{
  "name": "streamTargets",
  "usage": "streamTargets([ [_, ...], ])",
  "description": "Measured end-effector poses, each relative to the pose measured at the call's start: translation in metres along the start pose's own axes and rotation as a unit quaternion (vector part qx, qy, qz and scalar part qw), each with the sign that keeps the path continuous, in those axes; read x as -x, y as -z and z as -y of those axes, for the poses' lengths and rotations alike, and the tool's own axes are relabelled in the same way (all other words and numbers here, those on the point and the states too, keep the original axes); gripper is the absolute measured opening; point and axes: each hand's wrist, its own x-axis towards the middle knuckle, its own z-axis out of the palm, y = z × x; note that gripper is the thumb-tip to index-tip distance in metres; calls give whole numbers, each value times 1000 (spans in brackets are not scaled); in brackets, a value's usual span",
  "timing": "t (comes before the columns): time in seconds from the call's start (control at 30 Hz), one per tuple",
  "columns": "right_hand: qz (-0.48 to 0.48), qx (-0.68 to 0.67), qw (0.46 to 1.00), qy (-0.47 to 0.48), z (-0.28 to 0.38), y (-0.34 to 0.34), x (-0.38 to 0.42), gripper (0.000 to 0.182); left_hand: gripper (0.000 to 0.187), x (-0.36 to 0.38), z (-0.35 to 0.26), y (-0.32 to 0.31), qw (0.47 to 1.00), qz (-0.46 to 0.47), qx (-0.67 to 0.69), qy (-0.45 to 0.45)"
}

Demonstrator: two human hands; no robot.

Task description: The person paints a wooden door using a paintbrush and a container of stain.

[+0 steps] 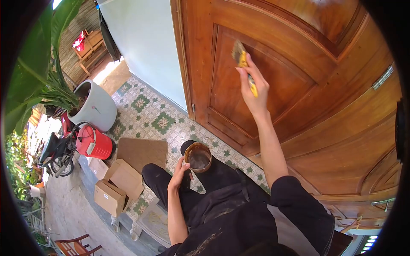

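My right hand (255, 88) grips a paintbrush (242, 59) with a yellow and dark handle, its bristles pointing up and left against or just in front of a recessed panel of the brown wooden door (273, 72). Lower down, my left hand (179, 173) holds a round container (199, 157) by its left side, over my lap. The container has a brown-stained rim and some greyish-brown content inside. Whether the bristles touch the wood cannot be made out.
An open cardboard box (110, 197) and a brown mat (143, 152) lie at the left on the patterned tiles. Beyond them are a red bucket (95, 141), a large white plant pot (96, 106) and a motorbike (60, 155). A wooden chair (77, 246) stands bottom left.
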Motion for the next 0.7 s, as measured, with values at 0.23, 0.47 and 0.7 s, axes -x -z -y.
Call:
streamTargets([
  [0.23,-60,146,987,-35,36,106,59,10,75,8,1,6,999,17,-27,16],
  [0.47,-97,170,980,-37,39,141,78,12,80,8,1,1,998,51,-16,15],
  [0.7,-38,134,990,21,19,80,40,10,81,1,-4,-11,997,69,-10,13],
])
